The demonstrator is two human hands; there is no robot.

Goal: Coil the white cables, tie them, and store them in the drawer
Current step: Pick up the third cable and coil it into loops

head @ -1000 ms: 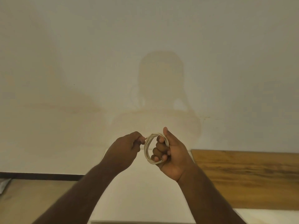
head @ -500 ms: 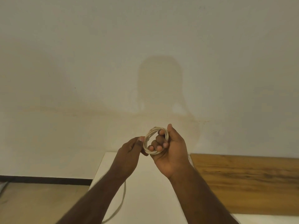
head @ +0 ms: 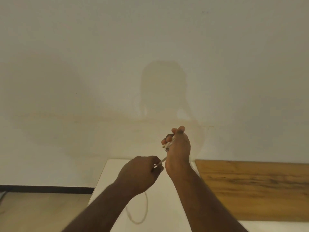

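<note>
From the head view, your right hand (head: 178,149) was raised with its fingers curled round the coil (head: 168,144) of white cable, which showed only edge-on at the fingers. Your left hand (head: 141,173), lower and just beside the right wrist, pinched the cable's free strand (head: 163,159). Below the left forearm, a loose loop (head: 142,215) hung over the white top (head: 167,198).

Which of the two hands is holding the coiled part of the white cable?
The right hand, raised higher near the wall, grips the coil; the lower left hand only pinches the loose strand.
</note>
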